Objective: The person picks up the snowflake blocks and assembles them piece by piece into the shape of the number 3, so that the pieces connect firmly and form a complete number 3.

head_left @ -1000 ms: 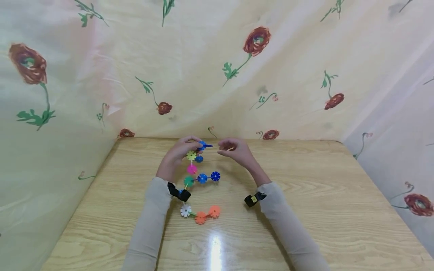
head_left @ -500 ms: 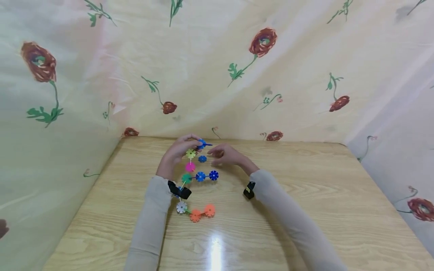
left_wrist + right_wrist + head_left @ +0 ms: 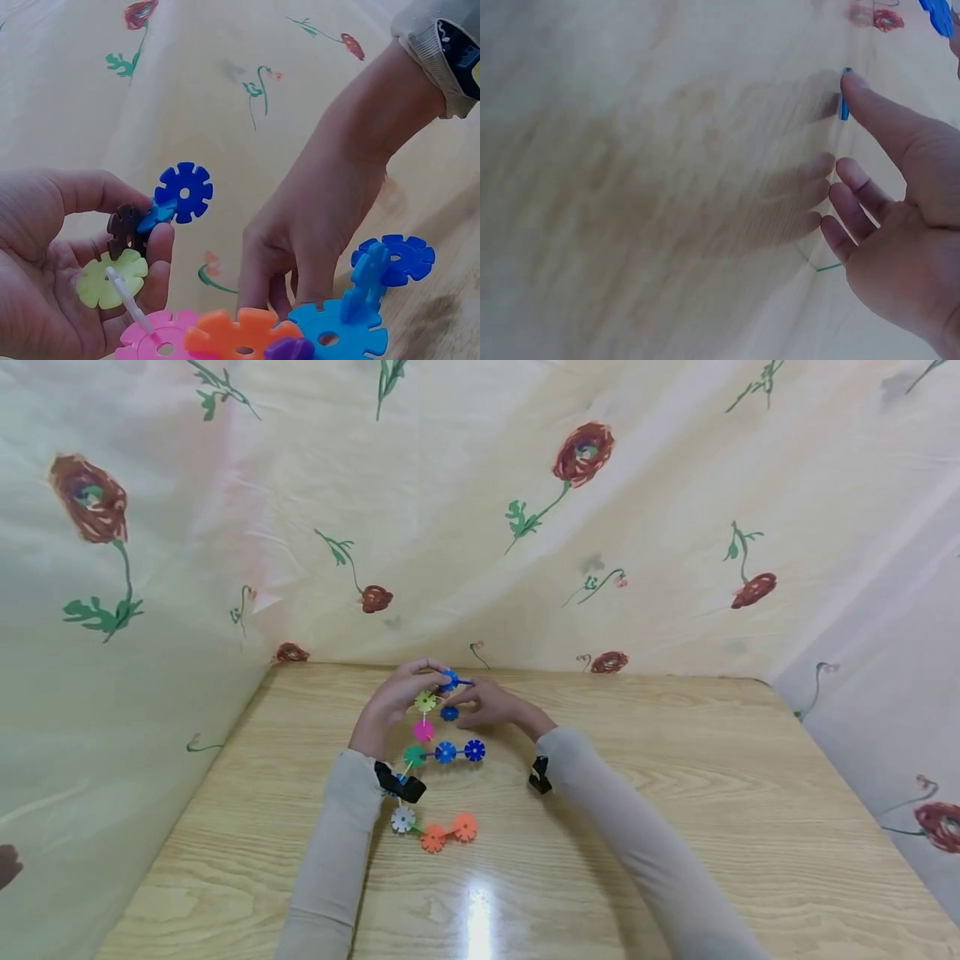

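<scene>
A chain of slotted, flower-shaped plastic discs runs down the table. My left hand (image 3: 397, 693) pinches its far end, with fingers and thumb around a dark brown disc (image 3: 120, 234) and a light blue disc (image 3: 157, 216). A dark blue disc (image 3: 185, 193) sticks out past the fingertips. Below hang a yellow-green disc (image 3: 94, 286) and a pink disc (image 3: 423, 731). My right hand (image 3: 491, 703) reaches down beside a loose blue disc (image 3: 449, 714) on the table, its thumb against the disc's edge in the right wrist view; the other fingers are spread.
A side branch holds a green disc (image 3: 415, 756), a light blue disc (image 3: 446, 752) and a dark blue disc (image 3: 474, 750). Nearer lie a white disc (image 3: 402, 819) and two orange discs (image 3: 432, 838). A flowered cloth (image 3: 465, 527) rises behind the wooden table (image 3: 675, 827).
My right hand has come left and down from beside the chain's far end to the loose blue disc. The left hand keeps its hold on the chain.
</scene>
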Tool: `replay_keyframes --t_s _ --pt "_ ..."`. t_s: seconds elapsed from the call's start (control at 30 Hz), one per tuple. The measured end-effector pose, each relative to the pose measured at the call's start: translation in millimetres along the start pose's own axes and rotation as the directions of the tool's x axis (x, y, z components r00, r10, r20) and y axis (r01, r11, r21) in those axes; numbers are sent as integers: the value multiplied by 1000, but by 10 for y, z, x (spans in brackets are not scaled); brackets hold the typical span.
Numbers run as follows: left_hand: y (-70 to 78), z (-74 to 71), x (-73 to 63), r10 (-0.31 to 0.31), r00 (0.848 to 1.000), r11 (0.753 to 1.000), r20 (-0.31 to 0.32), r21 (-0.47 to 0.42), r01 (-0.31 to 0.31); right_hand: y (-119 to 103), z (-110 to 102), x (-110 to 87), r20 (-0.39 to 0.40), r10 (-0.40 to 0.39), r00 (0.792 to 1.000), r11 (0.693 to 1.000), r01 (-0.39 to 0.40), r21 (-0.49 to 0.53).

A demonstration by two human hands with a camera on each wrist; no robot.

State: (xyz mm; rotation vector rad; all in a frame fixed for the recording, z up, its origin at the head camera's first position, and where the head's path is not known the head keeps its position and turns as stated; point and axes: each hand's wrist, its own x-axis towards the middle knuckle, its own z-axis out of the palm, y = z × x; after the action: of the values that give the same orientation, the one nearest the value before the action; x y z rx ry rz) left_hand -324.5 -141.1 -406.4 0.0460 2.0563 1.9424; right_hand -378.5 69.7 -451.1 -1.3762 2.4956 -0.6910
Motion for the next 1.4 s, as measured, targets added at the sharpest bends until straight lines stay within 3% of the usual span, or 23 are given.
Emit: replay_keyframes --t_s 0.13,0.27,0.6,0.93,1.1,1.27,1.4 --pt "-8 16 12 15 1000 1000 9 -1 -15 -17 25 -12 -37 95 995 995 -95 2" --pt "-13 39 23 24 1000 1000 18 -2 -24 -35 28 -48 -48 170 984 981 -165 98" --pt "-30 134 55 24 999 999 44 -24 -23 -41 9 -266 -90 339 937 893 -290 344" --pt "-59 286 108 17 996 998 85 -64 -11 22 -71 -593 -188 406 894 853 -298 428" --pt "-80 347 129 24 996 997 86 -79 -17 -17 -135 -735 -255 459 851 810 -284 513" --pt "-77 388 130 30 996 996 82 -90 -23 -39 -193 -821 -275 530 802 749 -290 596" --pt "-75 403 130 30 997 995 71 -99 -23 -65 -247 -850 -278 548 789 723 -279 632"
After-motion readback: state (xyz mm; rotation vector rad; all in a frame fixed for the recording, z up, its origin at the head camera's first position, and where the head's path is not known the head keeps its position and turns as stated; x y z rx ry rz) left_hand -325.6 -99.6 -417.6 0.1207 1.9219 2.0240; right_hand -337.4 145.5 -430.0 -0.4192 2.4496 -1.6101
